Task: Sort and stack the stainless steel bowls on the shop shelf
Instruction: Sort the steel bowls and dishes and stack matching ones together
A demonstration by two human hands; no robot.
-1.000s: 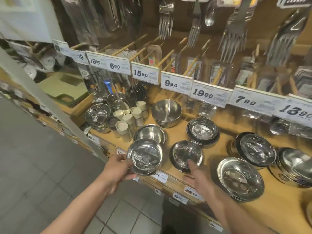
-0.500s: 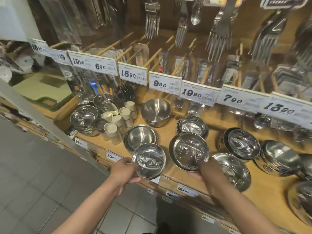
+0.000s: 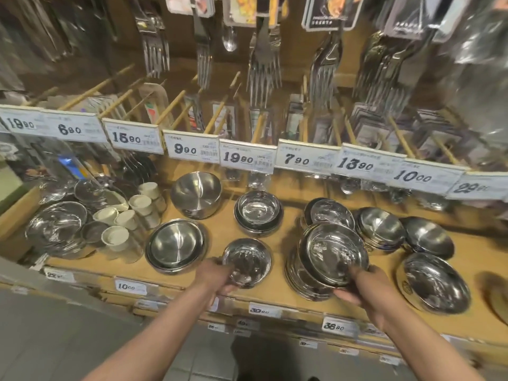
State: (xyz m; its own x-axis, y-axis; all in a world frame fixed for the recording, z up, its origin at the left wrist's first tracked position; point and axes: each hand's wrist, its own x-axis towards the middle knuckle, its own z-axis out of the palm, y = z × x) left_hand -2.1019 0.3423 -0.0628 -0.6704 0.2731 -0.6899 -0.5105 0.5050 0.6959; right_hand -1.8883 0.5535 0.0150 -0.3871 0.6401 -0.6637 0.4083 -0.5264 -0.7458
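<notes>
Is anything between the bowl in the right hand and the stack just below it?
Nothing visible. The right hand holds the tilted bowl directly over the stack, its near edge already at the stack's top; no other item sits between them.

- Warm, fairly dim light; bright glare on the steel bowls (image 3: 334, 253).
- Motion blur smears everything right of them; wide-angle bending at the edges.

Wooden shelf (image 3: 220, 232) with steel bowl stacks (image 3: 176, 244) and white-lidded jars (image 3: 129, 215).
</notes>
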